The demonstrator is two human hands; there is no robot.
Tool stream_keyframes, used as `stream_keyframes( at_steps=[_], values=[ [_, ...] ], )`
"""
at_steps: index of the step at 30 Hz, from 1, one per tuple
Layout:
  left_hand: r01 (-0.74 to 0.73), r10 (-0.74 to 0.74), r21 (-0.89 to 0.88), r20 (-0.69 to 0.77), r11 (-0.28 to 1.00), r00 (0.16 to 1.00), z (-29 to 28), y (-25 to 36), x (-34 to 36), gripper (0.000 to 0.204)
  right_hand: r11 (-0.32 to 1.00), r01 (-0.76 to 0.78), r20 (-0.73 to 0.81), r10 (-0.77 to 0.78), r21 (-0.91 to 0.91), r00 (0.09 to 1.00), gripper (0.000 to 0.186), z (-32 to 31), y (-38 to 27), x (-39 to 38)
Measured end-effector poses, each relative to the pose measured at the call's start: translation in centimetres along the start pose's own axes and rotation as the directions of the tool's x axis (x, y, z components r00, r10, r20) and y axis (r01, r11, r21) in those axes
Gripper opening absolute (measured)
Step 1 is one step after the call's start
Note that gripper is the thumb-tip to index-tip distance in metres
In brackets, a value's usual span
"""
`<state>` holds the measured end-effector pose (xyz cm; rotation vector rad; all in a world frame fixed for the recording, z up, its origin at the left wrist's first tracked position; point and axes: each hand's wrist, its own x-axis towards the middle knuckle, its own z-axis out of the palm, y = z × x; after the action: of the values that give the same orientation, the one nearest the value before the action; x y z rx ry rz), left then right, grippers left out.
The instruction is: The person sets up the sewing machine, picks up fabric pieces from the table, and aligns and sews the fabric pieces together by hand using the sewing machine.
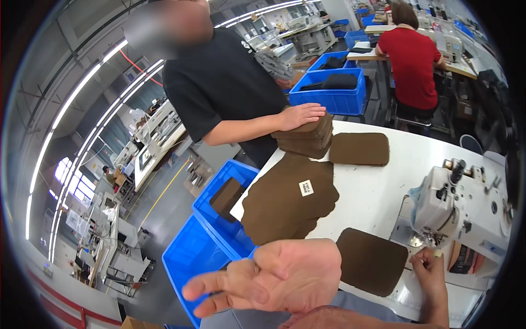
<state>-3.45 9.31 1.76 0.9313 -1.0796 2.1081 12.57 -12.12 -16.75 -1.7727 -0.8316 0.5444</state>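
Just left of the sewing machine [466, 211], a brown rounded panel [371, 262] lies flat on the white table [378, 189], probably set there to stay within easy reach. By the machine's needle end, the right hand [429, 267] has its fingers drawn together; whether they pinch anything, I cannot tell. Well left of the machine, the left hand [285, 274] is raised, palm showing, fingers loosely apart with nothing visible in them. A co-worker's hand [301, 114], beyond and left of the machine, rests on a brown stack [307, 145], perhaps steadying it. The panel's slightly longer axis slants rightward, one end toward the machine.
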Motion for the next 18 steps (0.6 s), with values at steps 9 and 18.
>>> stream_keyframes(
  at_steps=[9,18],
  values=[
    [0.44,-0.446,-0.086,-0.257,0.894,0.857,-3.0,-6.1,-3.1,0.088,0.952,-0.222,-0.018,0.231,0.212,0.973,0.016,0.2,-0.2,0.5],
    [0.434,-0.429,0.006,-0.149,0.901,0.891,-2.8,-5.1,-3.3,0.063,0.982,-0.091,-0.011,0.095,0.168,0.995,0.008,-0.2,0.0,0.0]
  ],
)
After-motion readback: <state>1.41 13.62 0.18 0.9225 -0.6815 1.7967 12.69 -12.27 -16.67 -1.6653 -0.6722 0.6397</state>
